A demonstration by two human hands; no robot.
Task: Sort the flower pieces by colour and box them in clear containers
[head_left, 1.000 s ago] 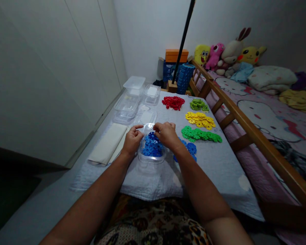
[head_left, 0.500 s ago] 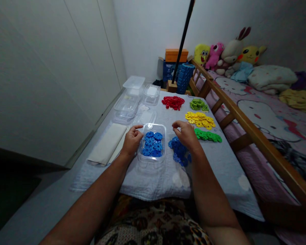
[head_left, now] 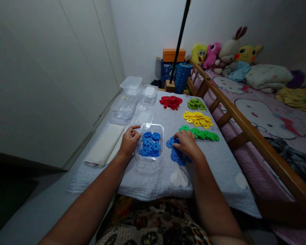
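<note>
- The left hand [head_left: 129, 141] sits just left of centre frame, fingers curled against the left wall of a clear tub [head_left: 150, 125] and thumb at its far corner, holding it.
- The blue flower pieces [head_left: 150, 145] already in the tub cover its floor only loosely.
- Just right of it, a blue pile [head_left: 173, 157] lies loose on the cloth. The right hand [head_left: 187, 144] rests fingers-down on it; I cannot tell whether it has pinched any.
- Further right and above, the green row [head_left: 205, 134], yellow heap [head_left: 197, 119], light-green heap [head_left: 196, 103] and red heap [head_left: 170, 102] lie unboxed.
- At left a folded white cloth [head_left: 104, 144] and empty tubs [head_left: 127, 103] border the quilted cover [head_left: 155, 178].
- A wooden bed rail [head_left: 244, 127] runs down the right, with plush toys [head_left: 219, 51] at upper right.
</note>
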